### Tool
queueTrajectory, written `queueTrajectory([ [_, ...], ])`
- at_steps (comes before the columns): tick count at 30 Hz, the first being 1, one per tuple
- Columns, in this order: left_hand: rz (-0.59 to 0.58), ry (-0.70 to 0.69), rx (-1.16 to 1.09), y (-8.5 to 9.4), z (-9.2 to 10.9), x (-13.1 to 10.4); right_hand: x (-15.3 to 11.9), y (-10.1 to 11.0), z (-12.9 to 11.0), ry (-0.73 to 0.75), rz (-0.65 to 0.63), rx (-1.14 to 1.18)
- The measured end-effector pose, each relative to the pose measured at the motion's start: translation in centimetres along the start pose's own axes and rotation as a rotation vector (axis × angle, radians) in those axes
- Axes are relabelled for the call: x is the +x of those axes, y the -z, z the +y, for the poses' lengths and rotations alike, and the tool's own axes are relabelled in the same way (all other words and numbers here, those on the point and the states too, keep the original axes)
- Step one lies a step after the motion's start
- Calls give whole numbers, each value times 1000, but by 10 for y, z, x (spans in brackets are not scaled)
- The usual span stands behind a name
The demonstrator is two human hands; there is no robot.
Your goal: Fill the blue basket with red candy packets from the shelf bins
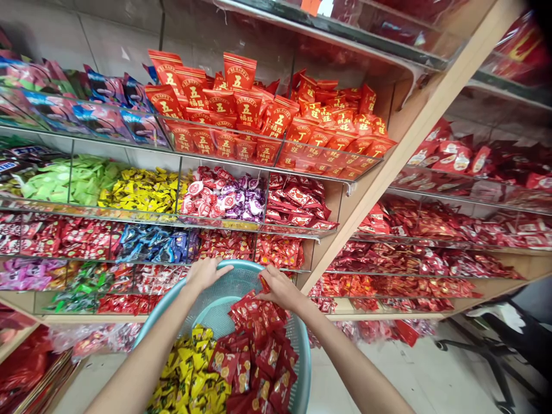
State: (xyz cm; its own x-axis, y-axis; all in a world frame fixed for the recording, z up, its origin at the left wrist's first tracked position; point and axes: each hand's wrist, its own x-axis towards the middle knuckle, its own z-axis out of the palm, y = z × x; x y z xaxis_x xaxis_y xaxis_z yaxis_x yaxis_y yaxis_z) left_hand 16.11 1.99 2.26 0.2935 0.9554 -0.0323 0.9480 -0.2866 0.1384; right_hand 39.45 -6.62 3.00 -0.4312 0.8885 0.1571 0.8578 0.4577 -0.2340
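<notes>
The left hand (206, 272) and right hand (279, 287) are at the far rim of a teal basket (211, 309), with yellow packets (192, 368) inside left, red packets (261, 356) right; beyond stand shelves (409, 138) of colourful wrapped packets.

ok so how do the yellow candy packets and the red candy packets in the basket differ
Colour: the yellow candy packets are bright yellow with dark marks; the red candy packets are deep red with round orange-gold prints.
Size: each yellow packet looks smaller than each red one.
Place: the yellow ones lie toward the picture's left; the red ones lie to the right, reaching nearer the far rim.
Shared: both are piled loose in the blue-green basket.
</notes>
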Motion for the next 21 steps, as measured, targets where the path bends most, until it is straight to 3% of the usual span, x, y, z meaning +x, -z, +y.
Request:
queueTrajectory([
  [6,7,-8,12,0,0,0,3,-18,5,-125,28,-116],
  [10,6,-2,-2,0,0,0,4,-7,2,-178,114,-47],
  [15,-1,5,-4,0,0,0,-7,17,-3,-403,107,37],
  [21,-12,4,-5,1,0,0,-39,5,-6,-559,26,-66],
])
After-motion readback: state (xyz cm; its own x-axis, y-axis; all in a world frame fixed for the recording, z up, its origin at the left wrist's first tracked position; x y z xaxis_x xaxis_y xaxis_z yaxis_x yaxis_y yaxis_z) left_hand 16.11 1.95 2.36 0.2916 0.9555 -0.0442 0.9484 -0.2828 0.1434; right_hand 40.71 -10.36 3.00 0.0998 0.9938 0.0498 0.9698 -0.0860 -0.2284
